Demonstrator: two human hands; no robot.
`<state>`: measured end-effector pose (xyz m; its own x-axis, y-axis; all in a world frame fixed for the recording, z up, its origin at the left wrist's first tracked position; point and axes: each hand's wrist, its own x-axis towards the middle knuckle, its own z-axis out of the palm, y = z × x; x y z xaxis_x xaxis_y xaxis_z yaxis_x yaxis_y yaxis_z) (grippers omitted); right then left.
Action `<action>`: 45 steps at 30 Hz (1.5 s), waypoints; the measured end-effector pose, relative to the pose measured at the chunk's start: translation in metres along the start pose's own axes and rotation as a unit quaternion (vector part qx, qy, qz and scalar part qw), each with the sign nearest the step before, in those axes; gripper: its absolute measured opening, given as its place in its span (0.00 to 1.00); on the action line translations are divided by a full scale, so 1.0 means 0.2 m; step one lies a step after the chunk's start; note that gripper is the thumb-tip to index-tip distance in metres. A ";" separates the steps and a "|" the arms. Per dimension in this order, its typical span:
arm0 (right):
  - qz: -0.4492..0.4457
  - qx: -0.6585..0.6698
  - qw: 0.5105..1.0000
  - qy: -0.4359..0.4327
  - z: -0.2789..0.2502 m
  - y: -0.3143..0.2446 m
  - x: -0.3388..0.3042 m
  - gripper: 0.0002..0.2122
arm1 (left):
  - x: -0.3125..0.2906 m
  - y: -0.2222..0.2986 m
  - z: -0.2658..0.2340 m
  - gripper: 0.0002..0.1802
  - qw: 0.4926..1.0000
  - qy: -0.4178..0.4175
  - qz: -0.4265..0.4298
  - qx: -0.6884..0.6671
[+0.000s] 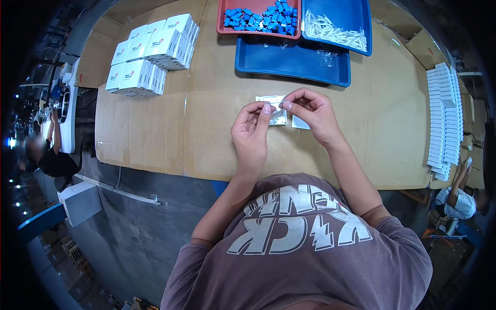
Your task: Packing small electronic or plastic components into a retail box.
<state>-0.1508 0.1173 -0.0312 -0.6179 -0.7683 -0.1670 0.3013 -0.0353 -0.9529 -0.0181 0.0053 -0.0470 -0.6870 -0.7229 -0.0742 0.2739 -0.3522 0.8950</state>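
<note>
My left hand (251, 130) and my right hand (312, 110) meet over the cardboard-covered table (217, 134). Together they pinch a small clear plastic bag (274, 110) between thumbs and fingertips; a small white piece shows at the pinch. Part of the bag lies on the table just behind my fingers. A white slip (299, 123) lies under my right hand. What is inside the bag is too small to tell.
Stacked white boxes (152, 54) stand at the back left. A red tray (260, 18) of several blue blocks, a blue tray (338, 26) of white parts and another blue tray (292, 62) sit at the back. Flat white cartons (444, 119) line the right edge. Other people sit far left and lower right.
</note>
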 end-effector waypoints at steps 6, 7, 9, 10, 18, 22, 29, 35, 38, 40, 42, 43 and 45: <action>-0.025 -0.012 0.999 -0.020 0.03 0.00 -0.01 0.05 | -0.02 -0.01 0.01 0.09 1.000 0.002 0.020 -0.023; -0.022 -0.017 1.000 -0.013 0.04 -0.01 -0.01 0.04 | -0.02 -0.01 0.01 0.09 0.999 0.009 0.015 -0.028; -0.022 -0.024 0.999 -0.009 0.06 -0.02 -0.01 0.04 | -0.02 0.00 0.01 0.09 0.999 0.009 0.007 -0.031; -0.020 -0.019 1.000 -0.012 0.06 -0.03 -0.01 0.04 | -0.01 0.00 0.00 0.09 0.999 0.008 -0.004 -0.033; -0.021 0.002 0.999 -0.035 0.10 -0.02 -0.01 0.05 | -0.03 0.01 -0.01 0.08 0.999 -0.008 0.035 -0.012; -0.020 0.013 0.999 -0.030 0.12 0.00 -0.01 0.04 | -0.03 0.04 -0.01 0.09 1.000 0.003 0.021 -0.018; -0.031 0.012 0.999 -0.037 0.13 0.00 -0.01 0.04 | -0.02 0.04 -0.04 0.10 1.000 -0.021 -0.009 -0.015; -0.044 0.007 0.998 -0.052 0.10 0.02 -0.01 0.04 | -0.02 0.03 -0.04 0.08 0.999 -0.046 0.016 -0.012; -0.042 0.017 0.997 -0.055 0.10 0.03 -0.01 0.04 | -0.03 0.03 -0.03 0.08 0.998 -0.056 0.018 -0.029; -0.035 0.017 0.998 -0.043 0.12 0.02 -0.01 0.04 | -0.02 0.04 -0.03 0.07 0.998 -0.050 0.009 -0.027; -0.028 0.018 0.999 -0.031 0.12 0.01 -0.01 0.04 | -0.01 0.04 -0.04 0.06 0.999 -0.048 0.006 -0.022; -0.024 0.022 0.999 -0.037 0.12 0.00 -0.01 0.04 | -0.01 0.04 -0.04 0.05 0.999 -0.046 0.002 -0.017; -0.021 0.027 0.998 -0.044 0.10 0.01 0.00 0.03 | 0.00 0.05 -0.05 0.05 0.998 -0.051 0.002 -0.029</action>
<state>-0.1367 0.1047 -0.0276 -0.5651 -0.8186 -0.1027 0.3169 -0.1004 -0.9431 -0.0096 -0.0041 -0.0424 -0.7495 -0.6616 -0.0231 0.3132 -0.3850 0.8681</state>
